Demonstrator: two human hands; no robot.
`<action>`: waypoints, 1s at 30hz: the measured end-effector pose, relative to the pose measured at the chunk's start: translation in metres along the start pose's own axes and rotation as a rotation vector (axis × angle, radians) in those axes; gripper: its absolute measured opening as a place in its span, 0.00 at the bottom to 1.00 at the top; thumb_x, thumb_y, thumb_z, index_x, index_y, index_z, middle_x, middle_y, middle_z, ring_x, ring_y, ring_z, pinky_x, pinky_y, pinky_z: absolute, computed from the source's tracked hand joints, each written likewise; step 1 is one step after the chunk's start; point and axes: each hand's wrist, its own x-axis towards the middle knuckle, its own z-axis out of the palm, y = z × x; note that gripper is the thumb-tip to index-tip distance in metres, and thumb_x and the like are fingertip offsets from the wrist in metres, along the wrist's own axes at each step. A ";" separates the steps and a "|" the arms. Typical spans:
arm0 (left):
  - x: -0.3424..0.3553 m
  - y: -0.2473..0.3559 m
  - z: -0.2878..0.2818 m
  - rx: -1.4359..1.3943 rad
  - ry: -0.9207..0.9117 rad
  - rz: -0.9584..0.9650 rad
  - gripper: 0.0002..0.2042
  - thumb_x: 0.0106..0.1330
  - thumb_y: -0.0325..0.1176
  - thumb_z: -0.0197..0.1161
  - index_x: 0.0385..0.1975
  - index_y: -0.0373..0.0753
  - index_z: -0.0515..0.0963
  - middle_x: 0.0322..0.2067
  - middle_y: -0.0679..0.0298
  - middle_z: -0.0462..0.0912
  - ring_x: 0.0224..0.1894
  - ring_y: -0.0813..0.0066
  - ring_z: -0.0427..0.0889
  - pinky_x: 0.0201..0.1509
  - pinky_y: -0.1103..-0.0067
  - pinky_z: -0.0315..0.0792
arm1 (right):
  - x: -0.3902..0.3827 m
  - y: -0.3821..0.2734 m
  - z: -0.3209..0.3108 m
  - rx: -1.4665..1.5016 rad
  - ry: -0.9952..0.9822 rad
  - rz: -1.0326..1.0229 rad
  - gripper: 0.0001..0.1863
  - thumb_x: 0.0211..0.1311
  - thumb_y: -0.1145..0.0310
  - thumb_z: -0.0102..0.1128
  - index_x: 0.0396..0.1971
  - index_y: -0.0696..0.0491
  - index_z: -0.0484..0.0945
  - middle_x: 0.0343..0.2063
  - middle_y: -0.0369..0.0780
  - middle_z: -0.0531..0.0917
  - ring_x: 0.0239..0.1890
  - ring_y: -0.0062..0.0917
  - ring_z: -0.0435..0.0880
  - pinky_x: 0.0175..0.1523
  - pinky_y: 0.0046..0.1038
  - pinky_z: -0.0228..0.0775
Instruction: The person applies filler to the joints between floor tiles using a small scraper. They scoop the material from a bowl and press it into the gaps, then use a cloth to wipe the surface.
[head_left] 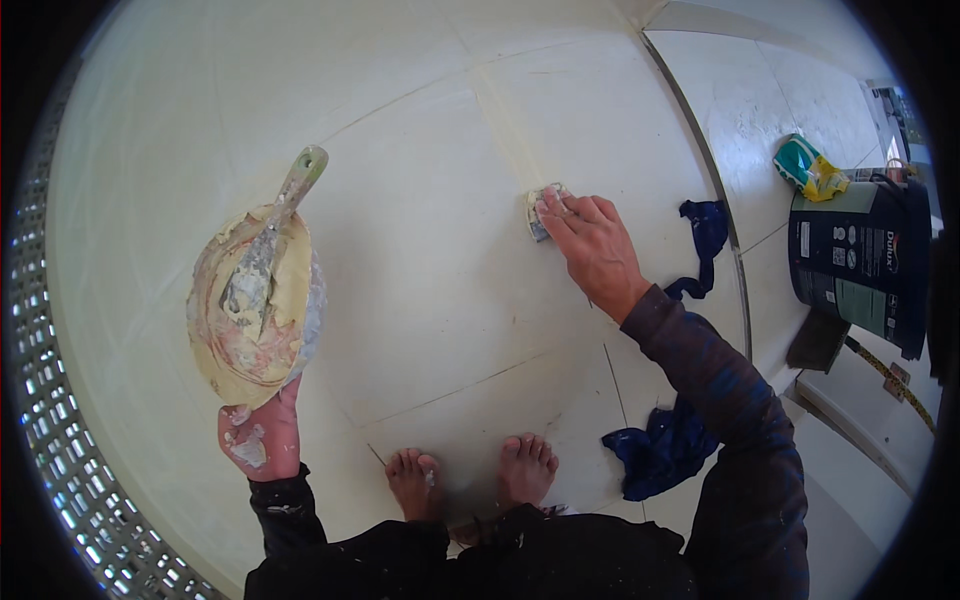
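My left hand (262, 440), smeared with white, holds a bowl (207, 352) from underneath at its near side. Cream-coloured paste (292, 278) coats the inside of the bowl. A spattered trowel (290, 200) leans in it, its blade in the paste and its handle over the far rim. Out to the right, my right hand (600, 245) pinches a small flat scraper (537, 222) caked with paste and rests it on the pale floor tiles (420, 240). A cream-smeared joint (508, 122) runs away from the scraper. My fingers partly cover the scraper.
Dark blue cloths (660, 455) lie on the floor by my right arm. A dark strip (690, 110) crosses the floor at right. Beyond it stands a dark bucket (850, 235) with a green-and-yellow packet (808, 170) on top. A perforated panel (48, 420) curves along the left.
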 end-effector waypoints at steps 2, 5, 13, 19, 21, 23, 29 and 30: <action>-0.036 0.011 0.015 0.012 -0.025 0.016 0.38 0.62 0.29 0.51 0.75 0.35 0.50 0.75 0.46 0.52 0.77 0.44 0.53 0.78 0.43 0.48 | -0.058 -0.050 -0.034 0.009 -0.080 -0.004 0.21 0.57 0.79 0.55 0.53 0.60 0.78 0.55 0.47 0.82 0.55 0.35 0.79 0.63 0.38 0.67; -0.074 0.018 0.005 -0.067 -0.244 -0.093 0.33 0.69 0.30 0.46 0.76 0.37 0.50 0.76 0.48 0.51 0.78 0.46 0.50 0.79 0.45 0.45 | -0.113 -0.089 -0.089 0.113 -0.246 0.136 0.21 0.57 0.79 0.57 0.53 0.58 0.80 0.53 0.47 0.84 0.50 0.37 0.81 0.59 0.40 0.69; -0.087 0.013 0.012 -0.027 -0.066 -0.105 0.37 0.62 0.30 0.51 0.75 0.35 0.53 0.74 0.47 0.55 0.75 0.43 0.56 0.77 0.42 0.51 | 0.056 0.011 -0.045 0.337 0.135 0.325 0.17 0.64 0.80 0.49 0.49 0.56 0.81 0.40 0.47 0.85 0.45 0.44 0.79 0.51 0.41 0.73; -0.039 -0.025 0.004 -0.018 -0.052 -0.133 0.36 0.66 0.29 0.49 0.76 0.36 0.49 0.76 0.47 0.51 0.77 0.45 0.51 0.78 0.42 0.48 | 0.151 0.089 0.045 0.166 0.141 0.145 0.17 0.59 0.82 0.49 0.46 0.56 0.80 0.40 0.42 0.85 0.47 0.40 0.80 0.52 0.39 0.73; -0.027 -0.033 0.012 -0.006 -0.006 -0.132 0.36 0.65 0.29 0.49 0.76 0.35 0.48 0.76 0.46 0.50 0.77 0.45 0.50 0.78 0.42 0.48 | 0.145 0.093 0.046 0.075 0.109 0.098 0.16 0.59 0.83 0.49 0.45 0.56 0.80 0.40 0.41 0.85 0.47 0.39 0.80 0.52 0.38 0.73; -0.028 -0.036 0.016 0.081 0.115 -0.082 0.44 0.52 0.27 0.54 0.75 0.36 0.51 0.75 0.47 0.54 0.76 0.43 0.55 0.77 0.42 0.50 | 0.112 0.077 0.040 0.126 0.172 0.036 0.16 0.58 0.83 0.50 0.44 0.56 0.80 0.38 0.40 0.85 0.48 0.37 0.80 0.54 0.37 0.71; -0.034 -0.043 0.018 0.086 0.030 -0.060 0.43 0.53 0.27 0.54 0.75 0.35 0.50 0.75 0.46 0.54 0.75 0.42 0.56 0.77 0.42 0.50 | -0.039 -0.003 -0.021 0.212 0.074 0.040 0.14 0.56 0.82 0.53 0.43 0.58 0.76 0.43 0.41 0.83 0.50 0.36 0.79 0.59 0.37 0.69; -0.038 -0.043 0.020 0.090 0.026 -0.063 0.43 0.53 0.27 0.54 0.75 0.35 0.50 0.75 0.46 0.54 0.75 0.42 0.56 0.77 0.42 0.50 | -0.072 -0.022 -0.031 0.197 0.053 0.051 0.14 0.56 0.81 0.55 0.44 0.58 0.76 0.44 0.42 0.82 0.52 0.36 0.79 0.61 0.37 0.69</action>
